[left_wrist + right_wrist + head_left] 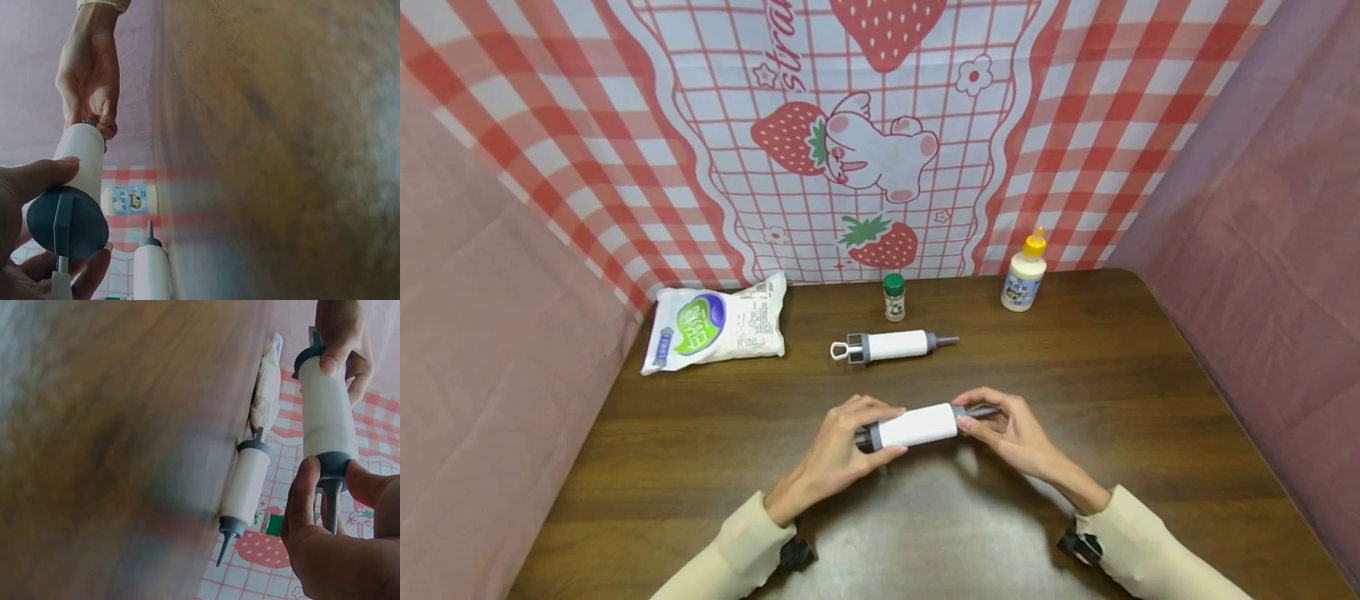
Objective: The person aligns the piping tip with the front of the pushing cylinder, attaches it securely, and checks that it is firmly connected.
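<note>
Both hands hold a white syringe [917, 426] with grey end caps, raised over the table and tilted slightly in the head view. My left hand [838, 446] grips its plunger end, thumb and fingers on opposite sides of the barrel. At the other end, my right hand [1018, 433] pinches the grey nozzle cap [332, 464] between thumb and fingers, and the tapered nozzle [332, 503] points back toward that palm. The left wrist view shows the round grey plunger-end cap [67, 222] up close. A second, similar syringe [898, 344] lies on the table beyond the hands.
A white plastic bag [748, 325] with a green and purple label lies at the back left. Behind the second syringe stands a small green-capped jar [894, 305]. A yellow-capped squeeze bottle [1022, 283] is at the back right, before the strawberry-print cloth [955, 171].
</note>
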Available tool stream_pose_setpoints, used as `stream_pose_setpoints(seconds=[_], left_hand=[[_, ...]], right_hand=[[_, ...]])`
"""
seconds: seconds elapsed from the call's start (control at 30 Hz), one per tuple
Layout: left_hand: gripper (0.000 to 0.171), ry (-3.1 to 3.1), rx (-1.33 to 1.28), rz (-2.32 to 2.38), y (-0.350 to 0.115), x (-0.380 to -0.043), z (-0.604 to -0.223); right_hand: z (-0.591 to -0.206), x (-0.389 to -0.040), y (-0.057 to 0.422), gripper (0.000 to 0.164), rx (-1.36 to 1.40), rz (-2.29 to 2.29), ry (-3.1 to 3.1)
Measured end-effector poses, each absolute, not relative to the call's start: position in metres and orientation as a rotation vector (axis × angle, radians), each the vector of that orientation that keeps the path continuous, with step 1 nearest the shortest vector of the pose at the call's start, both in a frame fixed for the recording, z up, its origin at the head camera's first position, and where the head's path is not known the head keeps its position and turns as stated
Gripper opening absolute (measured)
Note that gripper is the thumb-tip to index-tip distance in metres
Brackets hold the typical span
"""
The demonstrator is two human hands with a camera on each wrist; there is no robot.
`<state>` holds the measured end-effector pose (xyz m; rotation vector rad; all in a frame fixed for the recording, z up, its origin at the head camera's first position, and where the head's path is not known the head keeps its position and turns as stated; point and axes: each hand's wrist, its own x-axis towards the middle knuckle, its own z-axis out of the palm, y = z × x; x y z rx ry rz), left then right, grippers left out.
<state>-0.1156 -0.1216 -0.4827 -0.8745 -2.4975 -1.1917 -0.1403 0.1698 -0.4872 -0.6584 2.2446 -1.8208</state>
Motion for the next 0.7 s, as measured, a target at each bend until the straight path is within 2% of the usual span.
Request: stream_pose_setpoints(seconds=[0.37,0.7], left_hand=[[0.045,-2.553,-0.872,-1.156,-0.122,-0.119,-0.483],[0.043,-2.665,-0.918,-1.131,-0.131,-0.129,-0.482]], right_hand=[[-0.490,-0.145,0.170,0.026,-0.612,-1.795,2.195],[-0.491,-0.157,0.170,0.029,-0.720,-1.668,2.207]])
